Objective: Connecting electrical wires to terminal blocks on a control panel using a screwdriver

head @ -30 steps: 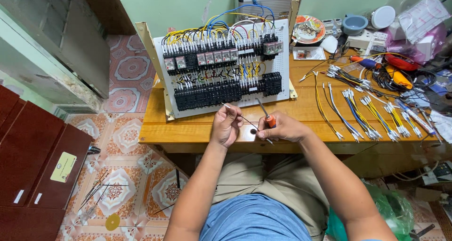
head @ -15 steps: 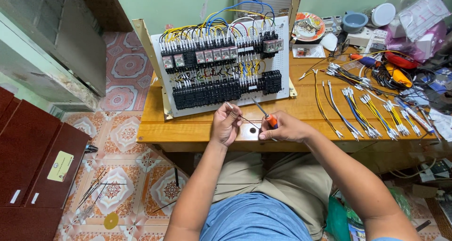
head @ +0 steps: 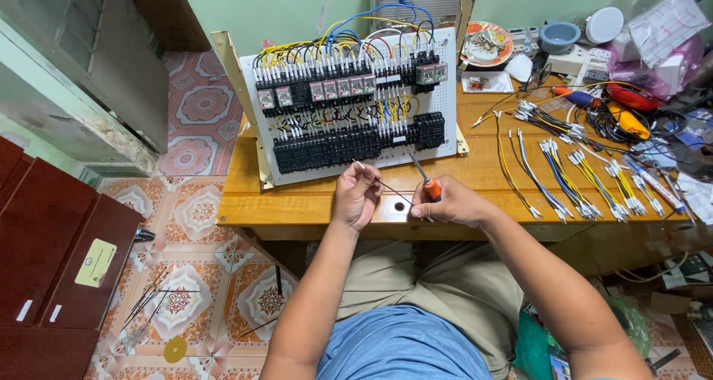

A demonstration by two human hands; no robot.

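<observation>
Pinching a thin black wire (head: 386,184), the left hand (head: 356,196) has its fingers clamped on one end, just in front of the white wiring panel (head: 349,105) standing on the desk (head: 297,202). The right hand (head: 449,202) grips an orange-handled screwdriver (head: 425,181), fingers closed around it, holding the wire's other end. Behind the panel's right side, a patterned plate (head: 486,44) holds small metal bits; beside it sits a grey bowl (head: 559,35), contents unclear.

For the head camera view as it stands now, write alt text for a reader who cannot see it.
A seated person's left hand and right hand stretch a thin dark wire between them, the right also gripping an orange-handled screwdriver. Behind stands a white panel of wired relays on a wooden table, with bundles of cut wires lying to the right.
</observation>
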